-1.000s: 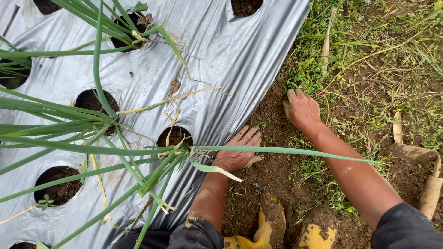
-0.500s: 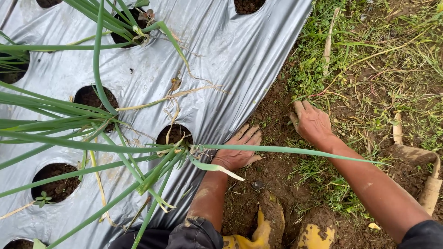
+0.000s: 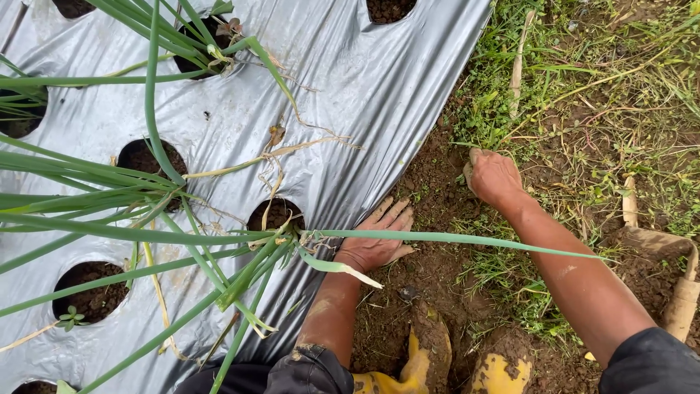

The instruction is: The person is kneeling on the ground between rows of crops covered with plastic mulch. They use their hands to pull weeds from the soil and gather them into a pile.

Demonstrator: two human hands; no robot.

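My left hand [image 3: 375,241] lies flat with its fingers spread on the dark soil, right at the edge of the silver plastic mulch sheet [image 3: 364,80]. A long green onion leaf [image 3: 452,239] crosses above its wrist. My right hand [image 3: 494,179] rests farther right on the soil strip [image 3: 430,182] beside the weedy grass [image 3: 503,109]. Its fingers are curled into a fist against the ground, and whatever is inside them is hidden. Green onion plants [image 3: 248,270] grow out of round holes in the sheet.
Round planting holes [image 3: 91,292] with bare soil dot the sheet. My muddy yellow boots [image 3: 503,372] stand at the bottom. A soil-caked hand tool with a wooden handle [image 3: 682,299] lies at the right edge. A dry stick [image 3: 518,62] lies in the grass.
My right hand pulled back from the grass edge toward me, then curled its spread fingers into a fist. The left hand has stayed in place.
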